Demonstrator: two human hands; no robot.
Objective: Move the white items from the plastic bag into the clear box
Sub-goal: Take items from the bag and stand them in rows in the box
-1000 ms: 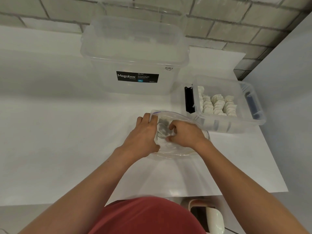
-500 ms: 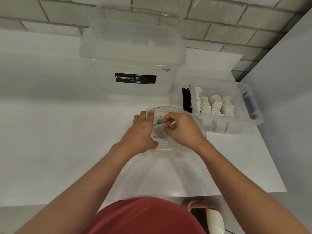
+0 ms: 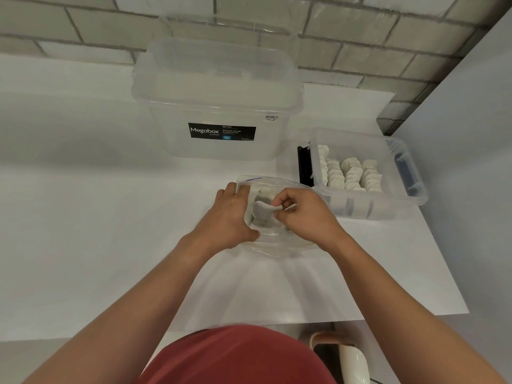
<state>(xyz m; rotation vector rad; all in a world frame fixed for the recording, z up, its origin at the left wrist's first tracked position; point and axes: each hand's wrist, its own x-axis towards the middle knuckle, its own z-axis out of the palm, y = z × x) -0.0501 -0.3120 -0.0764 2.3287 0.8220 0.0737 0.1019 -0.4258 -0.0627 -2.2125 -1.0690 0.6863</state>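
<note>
1. Pinching a white item (image 3: 261,210) at the mouth of the plastic bag (image 3: 277,245), the right hand (image 3: 304,214) has thumb and fingers closed on it.
2. The left hand (image 3: 227,217) holds the bag's left edge.
3. The clear box (image 3: 360,209) lies right of the bag and slightly farther away, nearest the right hand.

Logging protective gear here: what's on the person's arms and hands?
Nothing: left hand and right hand are ungloved, no ring, watch or bracelet visible. Left forearm and right forearm are bare, no sleeve in view. A red shirt shows below.
</note>
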